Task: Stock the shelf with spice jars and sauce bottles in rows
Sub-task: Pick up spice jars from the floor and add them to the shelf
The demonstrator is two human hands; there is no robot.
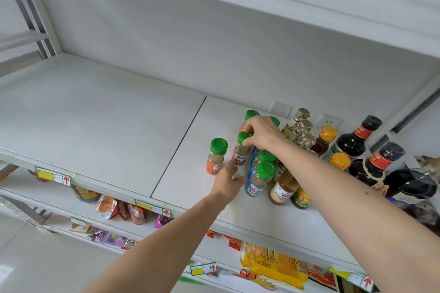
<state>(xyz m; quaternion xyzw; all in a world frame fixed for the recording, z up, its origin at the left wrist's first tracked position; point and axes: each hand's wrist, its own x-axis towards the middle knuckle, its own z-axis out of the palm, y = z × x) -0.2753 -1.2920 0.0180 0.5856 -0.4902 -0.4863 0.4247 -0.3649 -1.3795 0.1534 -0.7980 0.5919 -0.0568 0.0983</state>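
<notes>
Your right hand (260, 132) reaches over the white shelf (107, 112) and pinches the green cap of a spice jar (241, 151) from above, fingertips curled round the lid. Your left hand (227, 182) comes up from below with fingers extended and relaxed, its tips touching that same jar near its base and label; it grips nothing.

The held jar stands upright just right of the seam between the two shelf boards. A lone orange-labelled jar (216, 156) stands just beside it to the left. To its right, blue-labelled jars (260, 177) run front to back, then amber sauce bottles (284, 188) and dark soy bottles (354, 140) further right.

To do this step well, keep the jar vertical by the cap and let your left fingers steady the base (the lid grip alone may let it swing). Set it flat, label forward, in line with the orange-labelled jar, close but not knocking it. The blue-labelled jars crowd your right wrist, so lift straight up when you let go.
</notes>
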